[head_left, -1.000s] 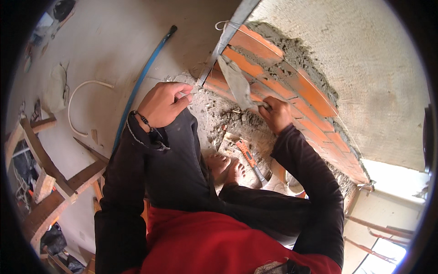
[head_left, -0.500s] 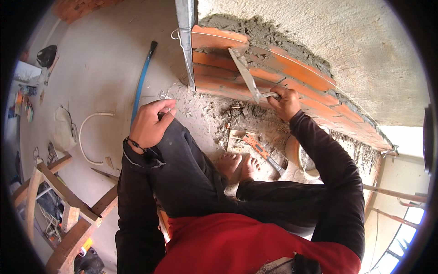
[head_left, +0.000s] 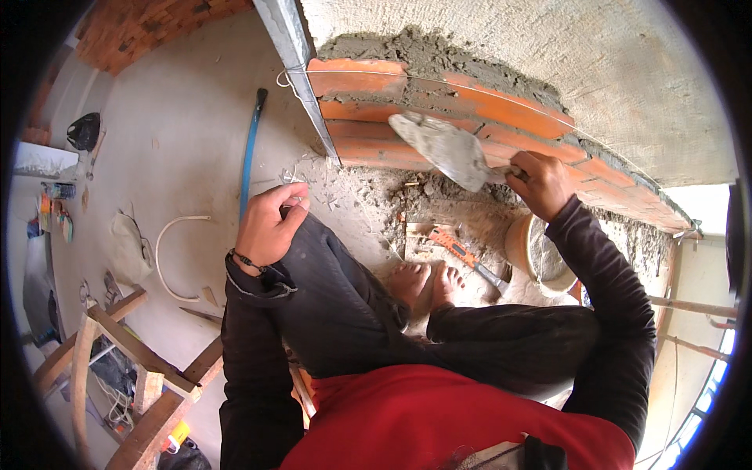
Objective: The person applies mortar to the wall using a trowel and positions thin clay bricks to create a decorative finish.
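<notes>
My right hand [head_left: 542, 185] grips the handle of a pointed trowel [head_left: 446, 149]. Its mortar-smeared blade, a little blurred, points left in front of the low brick wall [head_left: 376, 129]. Grey mortar [head_left: 470, 59] lies along the top of the wall, behind a thin taut string [head_left: 501, 99] at the upper course. My left hand [head_left: 270, 223] rests at my left knee. Its thumb and fingers are pinched together, and what they hold, if anything, is too small to make out.
An upright metal post [head_left: 291, 55] stands at the wall's left end. By my bare feet lie an orange-handled hatchet [head_left: 462, 252] and a round bucket [head_left: 540, 254]. A blue bar [head_left: 252, 149], a white hose [head_left: 162, 251] and a wooden frame [head_left: 137, 352] are to the left.
My right hand has moved right and slightly down with the trowel, whose blade has turned from edge-on to flat face showing. My left hand stays pinched at the knee; the view has shifted.
</notes>
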Available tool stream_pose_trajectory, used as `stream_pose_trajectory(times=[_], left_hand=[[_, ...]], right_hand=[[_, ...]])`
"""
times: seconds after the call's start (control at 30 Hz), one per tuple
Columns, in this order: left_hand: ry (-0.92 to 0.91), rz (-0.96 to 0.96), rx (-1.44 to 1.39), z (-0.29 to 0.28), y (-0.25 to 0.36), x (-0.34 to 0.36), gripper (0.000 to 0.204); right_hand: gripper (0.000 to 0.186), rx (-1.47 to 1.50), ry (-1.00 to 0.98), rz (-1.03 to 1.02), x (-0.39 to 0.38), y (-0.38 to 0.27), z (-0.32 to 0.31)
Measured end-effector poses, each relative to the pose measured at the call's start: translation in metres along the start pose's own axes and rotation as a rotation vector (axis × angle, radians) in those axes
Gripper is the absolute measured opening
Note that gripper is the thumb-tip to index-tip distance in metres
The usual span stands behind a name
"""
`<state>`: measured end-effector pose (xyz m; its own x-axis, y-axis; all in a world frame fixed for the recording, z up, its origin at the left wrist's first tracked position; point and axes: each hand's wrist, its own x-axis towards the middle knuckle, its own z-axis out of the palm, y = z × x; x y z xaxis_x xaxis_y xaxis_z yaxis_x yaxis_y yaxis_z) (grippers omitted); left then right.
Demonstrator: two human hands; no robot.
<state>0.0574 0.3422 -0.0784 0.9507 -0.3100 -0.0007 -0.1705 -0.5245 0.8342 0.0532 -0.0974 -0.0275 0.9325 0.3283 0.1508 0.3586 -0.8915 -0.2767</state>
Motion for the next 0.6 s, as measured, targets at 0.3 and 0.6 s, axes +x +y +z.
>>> stream_pose_trajectory(times=[0.3, 0.6], left_hand=[[0.003, -0.007, 0.023, -0.002, 0.002, -0.001, 0.032], [-0.019, -0.03, -0.018, -0.003, -0.011, -0.003, 0.032]], right_hand=[[0.014, 0.059, -0.008, 0.0, 0.037, -0.024, -0.019], [0.014, 0.017, 0.169, 0.13, -0.047, 0.013, -0.058]])
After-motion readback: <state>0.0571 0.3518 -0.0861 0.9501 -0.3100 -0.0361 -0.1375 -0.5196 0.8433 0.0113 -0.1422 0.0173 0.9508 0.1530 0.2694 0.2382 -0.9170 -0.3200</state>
